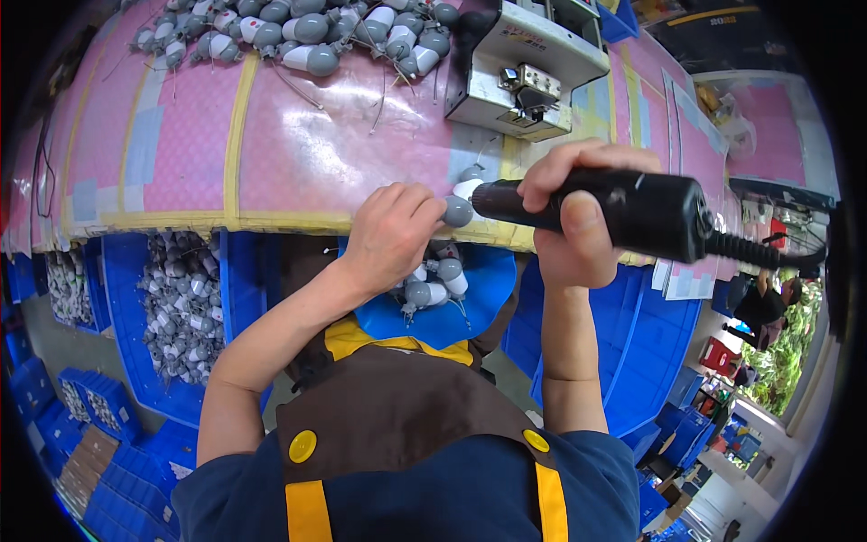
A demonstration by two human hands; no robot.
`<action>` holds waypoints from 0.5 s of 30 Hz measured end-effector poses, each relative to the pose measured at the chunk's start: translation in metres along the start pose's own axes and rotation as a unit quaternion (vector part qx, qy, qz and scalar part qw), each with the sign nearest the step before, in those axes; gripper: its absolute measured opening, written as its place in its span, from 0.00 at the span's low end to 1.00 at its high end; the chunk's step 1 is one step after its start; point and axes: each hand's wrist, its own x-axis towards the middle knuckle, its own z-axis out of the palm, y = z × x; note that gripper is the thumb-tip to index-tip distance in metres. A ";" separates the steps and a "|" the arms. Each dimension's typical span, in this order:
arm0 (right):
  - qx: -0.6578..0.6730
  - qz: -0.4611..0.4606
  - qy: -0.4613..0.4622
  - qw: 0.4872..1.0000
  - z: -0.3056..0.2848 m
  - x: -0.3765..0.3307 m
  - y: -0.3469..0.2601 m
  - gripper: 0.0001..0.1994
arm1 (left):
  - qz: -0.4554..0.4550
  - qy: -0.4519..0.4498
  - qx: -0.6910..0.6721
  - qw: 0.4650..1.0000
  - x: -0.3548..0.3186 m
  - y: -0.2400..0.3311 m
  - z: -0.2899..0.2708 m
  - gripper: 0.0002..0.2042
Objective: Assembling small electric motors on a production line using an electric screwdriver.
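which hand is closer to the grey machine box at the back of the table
Right. The right hand, gripping the black power tool, sits just below the grey machine box. The left hand, holding a grey bulb part, is lower and further left.

The left hand (pixel 388 233) holds a small bulb-shaped part (pixel 457 210) at the near edge of the worktable (pixel 271 154). The right hand (pixel 569 217) is just to its right and grips an electric screwdriver (pixel 623 210), whose tip touches the part. The cord of the tool goes away to the right. Below the hands, in the lap, a tray (pixel 452 316) has a few similar parts in it. At the far side of the table lies a heap of parts (pixel 298 32), and to the right of it stands a small machine (pixel 524 68). Under the table, on the left, is a bin (pixel 122 352) with many parts.
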 end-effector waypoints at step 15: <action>0.107 0.049 -0.058 0.991 -0.005 -0.003 0.005 0.23 | 0.000 0.013 -0.032 0.999 -0.004 -0.011 0.004 0.13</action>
